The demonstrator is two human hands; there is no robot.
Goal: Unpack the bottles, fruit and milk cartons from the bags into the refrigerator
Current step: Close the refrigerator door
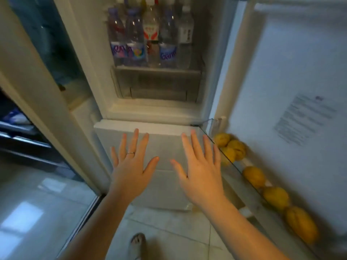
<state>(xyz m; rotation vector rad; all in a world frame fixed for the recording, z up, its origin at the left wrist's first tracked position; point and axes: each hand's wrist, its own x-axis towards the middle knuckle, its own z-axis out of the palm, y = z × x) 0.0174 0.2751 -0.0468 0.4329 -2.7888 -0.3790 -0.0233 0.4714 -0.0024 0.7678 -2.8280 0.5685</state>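
The refrigerator stands open in front of me. Several clear plastic bottles [150, 38] with purple and red labels stand close together on a shelf inside it. Several yellow fruits [255, 175] lie in a row in the bottom rack of the open door [293, 76] at the right. My left hand [131, 166] and my right hand [199, 166] are stretched out side by side, fingers spread and straight, in front of the closed white lower door [163, 141]. Both hands are empty. No milk cartons or bags show.
A clear drawer [157, 85] sits under the bottle shelf. A glass panel and dark shelving [24, 132] are at the left. Pale floor tiles [169, 233] lie below, with my foot [139, 243] near the bottom edge.
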